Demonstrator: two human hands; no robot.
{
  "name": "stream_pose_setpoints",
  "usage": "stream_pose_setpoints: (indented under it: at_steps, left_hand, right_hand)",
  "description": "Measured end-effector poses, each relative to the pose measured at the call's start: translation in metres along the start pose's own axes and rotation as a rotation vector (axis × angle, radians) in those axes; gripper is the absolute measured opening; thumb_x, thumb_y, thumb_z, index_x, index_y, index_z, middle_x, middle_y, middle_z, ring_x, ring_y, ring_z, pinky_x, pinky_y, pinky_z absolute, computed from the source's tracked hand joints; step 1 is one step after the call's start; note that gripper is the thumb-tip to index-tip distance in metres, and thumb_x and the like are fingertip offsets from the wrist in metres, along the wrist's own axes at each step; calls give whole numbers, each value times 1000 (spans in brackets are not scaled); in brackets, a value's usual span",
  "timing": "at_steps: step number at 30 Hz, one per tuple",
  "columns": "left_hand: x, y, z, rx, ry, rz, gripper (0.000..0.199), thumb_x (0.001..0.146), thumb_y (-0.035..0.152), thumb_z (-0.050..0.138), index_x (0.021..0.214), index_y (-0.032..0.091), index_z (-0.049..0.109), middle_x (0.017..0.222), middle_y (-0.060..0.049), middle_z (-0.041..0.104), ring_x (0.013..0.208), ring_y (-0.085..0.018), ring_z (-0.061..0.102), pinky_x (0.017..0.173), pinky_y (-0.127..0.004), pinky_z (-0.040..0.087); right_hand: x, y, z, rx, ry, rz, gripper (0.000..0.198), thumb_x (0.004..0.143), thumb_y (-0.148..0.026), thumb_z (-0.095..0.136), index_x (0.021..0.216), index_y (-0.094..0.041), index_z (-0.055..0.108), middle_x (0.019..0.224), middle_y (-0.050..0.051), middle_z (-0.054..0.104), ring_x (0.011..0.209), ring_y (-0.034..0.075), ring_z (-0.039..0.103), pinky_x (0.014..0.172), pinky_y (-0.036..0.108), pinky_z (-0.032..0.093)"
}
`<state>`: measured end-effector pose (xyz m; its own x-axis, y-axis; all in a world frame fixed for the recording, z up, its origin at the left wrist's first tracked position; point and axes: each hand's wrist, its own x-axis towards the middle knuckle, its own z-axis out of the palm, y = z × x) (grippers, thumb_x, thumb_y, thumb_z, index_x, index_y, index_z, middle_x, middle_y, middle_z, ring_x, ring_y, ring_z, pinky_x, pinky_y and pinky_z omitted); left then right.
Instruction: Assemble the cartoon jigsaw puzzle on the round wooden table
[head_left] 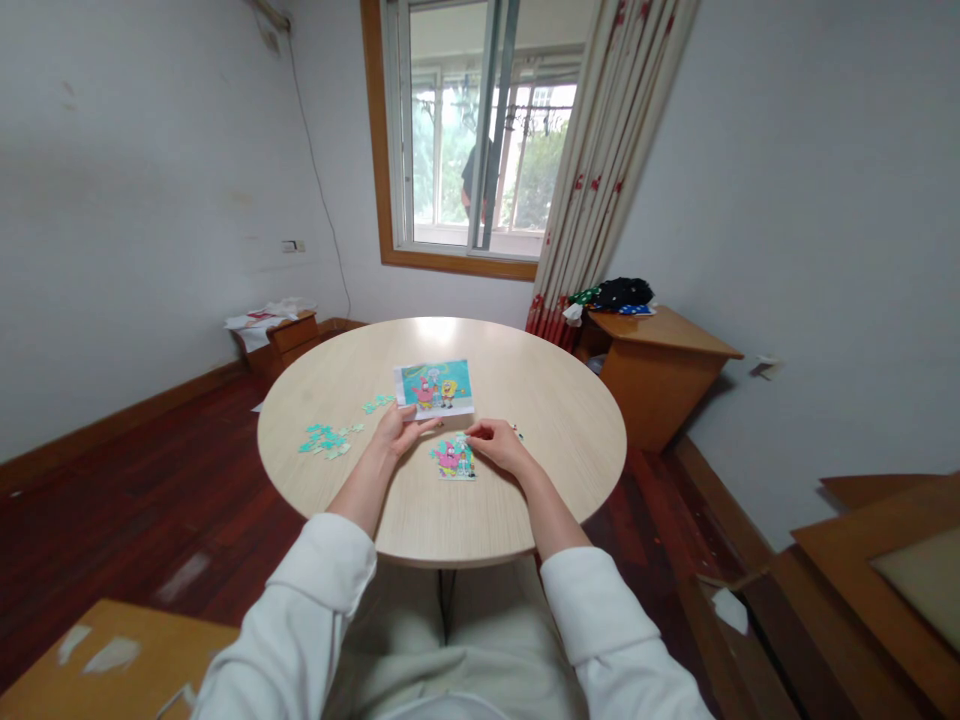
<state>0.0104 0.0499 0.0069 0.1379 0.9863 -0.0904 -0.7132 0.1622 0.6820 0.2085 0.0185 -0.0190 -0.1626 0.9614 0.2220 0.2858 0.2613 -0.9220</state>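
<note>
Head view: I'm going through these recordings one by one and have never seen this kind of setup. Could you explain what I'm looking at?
There is no machine here. A person wears a camera on their head, so this single picture looks forward and down past their own arms.

On the round table lie a partly assembled cartoon puzzle and, on the left, a pile of loose pieces. Just beyond the puzzle is a cartoon picture card.

The work is done with bare hands. The left hand is at the card's lower left edge, seemingly holding it. The right hand has its fingertips at the puzzle's upper right; whether they pinch a piece is too small to tell.
</note>
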Motion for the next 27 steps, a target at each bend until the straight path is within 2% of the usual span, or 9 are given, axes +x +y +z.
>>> stream_pose_setpoints:
  at_steps: [18, 27]
  left_hand:
    - [1, 0, 0, -22, 18, 7, 55, 71, -4, 47, 121, 18, 53, 116, -14, 63, 106, -30, 59, 86, -55, 49]
    - [-2, 1, 3, -22, 23, -2, 58, 71, -5, 46, 124, 19, 50, 119, -13, 61, 108, -29, 58, 88, -54, 48]
  right_hand:
    - [2, 2, -1, -228, 8, -39, 16, 68, -22, 62, 79, -13, 68, 71, 4, 65, 64, 13, 54, 64, 26, 42]
    - [2, 2, 1, -275, 29, -40, 11, 67, -19, 62, 75, -15, 69, 68, 2, 63, 62, 12, 53, 62, 25, 41]
